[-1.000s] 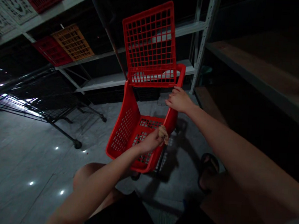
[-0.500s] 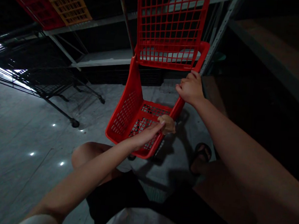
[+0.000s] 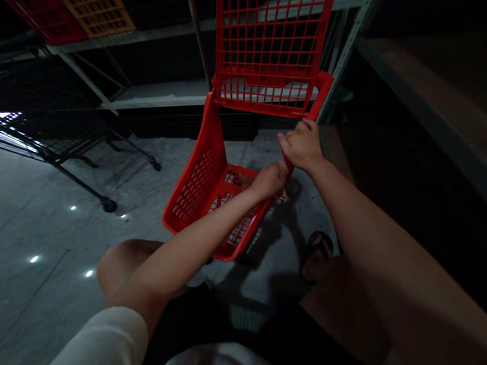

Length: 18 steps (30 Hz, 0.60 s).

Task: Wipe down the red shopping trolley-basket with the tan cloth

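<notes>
A red plastic shopping cart [image 3: 206, 196] with perforated sides and a raised lattice flap [image 3: 268, 44] stands in front of me. My right hand [image 3: 302, 145] is closed around its right rim, below the flap's hinge. Just nearer to me, my left hand [image 3: 270, 180] is closed over the same rim, pressing a tan cloth [image 3: 283, 196] to it. Only a small crumpled edge of the cloth shows beneath the hand; the fingers on the outer side are hidden.
Dark wire trolleys on casters [image 3: 109, 204] stand at the left. Behind is a metal shelf [image 3: 161, 94] carrying a yellow crate [image 3: 89, 1] and a red crate [image 3: 38, 6]. A ledge [image 3: 434, 113] runs along the dark right side. My sandalled foot [image 3: 318, 250] is beside the cart.
My left hand has moved up and forward along the rim with the cloth, closing over the edge near my right hand. The right hand keeps its grip. The view has shifted slightly.
</notes>
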{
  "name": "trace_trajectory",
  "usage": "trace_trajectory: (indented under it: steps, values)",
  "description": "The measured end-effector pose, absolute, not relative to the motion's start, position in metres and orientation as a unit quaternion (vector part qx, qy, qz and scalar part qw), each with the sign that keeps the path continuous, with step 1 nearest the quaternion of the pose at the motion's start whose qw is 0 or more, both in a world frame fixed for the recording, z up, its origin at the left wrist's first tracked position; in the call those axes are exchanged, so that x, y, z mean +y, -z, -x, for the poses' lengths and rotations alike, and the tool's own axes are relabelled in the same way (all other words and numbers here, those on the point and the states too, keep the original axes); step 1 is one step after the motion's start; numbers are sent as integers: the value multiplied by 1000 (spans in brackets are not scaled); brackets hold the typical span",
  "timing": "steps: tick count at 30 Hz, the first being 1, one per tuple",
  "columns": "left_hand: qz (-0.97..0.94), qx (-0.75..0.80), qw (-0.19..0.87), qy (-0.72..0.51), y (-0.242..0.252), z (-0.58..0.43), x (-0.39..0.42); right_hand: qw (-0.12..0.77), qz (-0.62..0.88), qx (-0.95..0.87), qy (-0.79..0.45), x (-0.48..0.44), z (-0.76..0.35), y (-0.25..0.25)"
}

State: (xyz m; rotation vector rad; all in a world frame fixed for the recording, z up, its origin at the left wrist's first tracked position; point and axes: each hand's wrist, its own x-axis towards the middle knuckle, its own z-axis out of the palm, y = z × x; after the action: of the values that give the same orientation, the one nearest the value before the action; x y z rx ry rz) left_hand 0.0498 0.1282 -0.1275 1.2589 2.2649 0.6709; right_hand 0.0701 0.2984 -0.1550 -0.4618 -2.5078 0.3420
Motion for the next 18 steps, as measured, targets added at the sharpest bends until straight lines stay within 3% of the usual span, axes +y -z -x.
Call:
trace_trajectory:
  steps: [8, 11, 13, 18]
  values:
    - [-473, 851, 208, -93, 121, -82, 11, 214, 211, -952, -64, 276, -75, 136]
    - [-471, 851, 214, -90, 125, -84, -19, 204, 220, -952, -63, 274, -79, 135]
    - [-456, 841, 249, -152, 132, -82, -34, 229, 212, -947, -81, 276, -82, 138]
    - [-296, 747, 396, -443, 150, -69, -33, 342, 168, -914, -141, 285, -90, 155]
